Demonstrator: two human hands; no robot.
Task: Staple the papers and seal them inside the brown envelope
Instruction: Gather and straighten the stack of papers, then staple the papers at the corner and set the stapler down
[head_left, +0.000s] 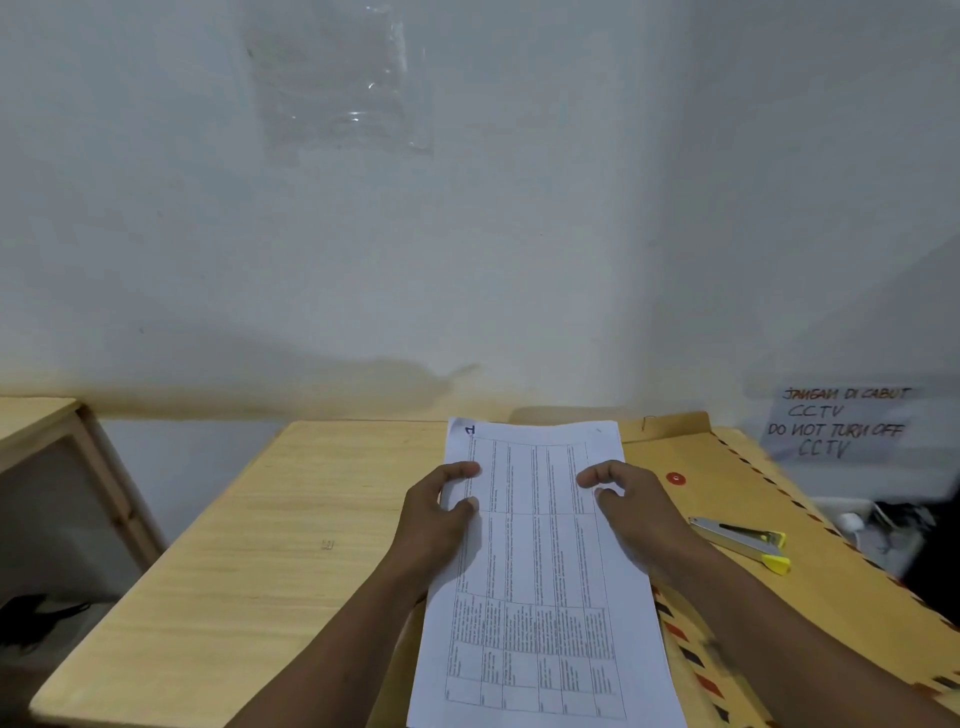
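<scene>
Handwritten sign (840, 422) on the wall at right: "JANGAN DI CABUT CCTV / DO NOT TURN OFF CCTV". Top sheet of the papers (540, 571): a handwritten "1" at its far left corner; the printed table text is too small to read.

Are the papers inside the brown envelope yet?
No, still out. The papers lie spread flat on top of the brown envelope, held at the edges by the left hand and right hand.
</scene>
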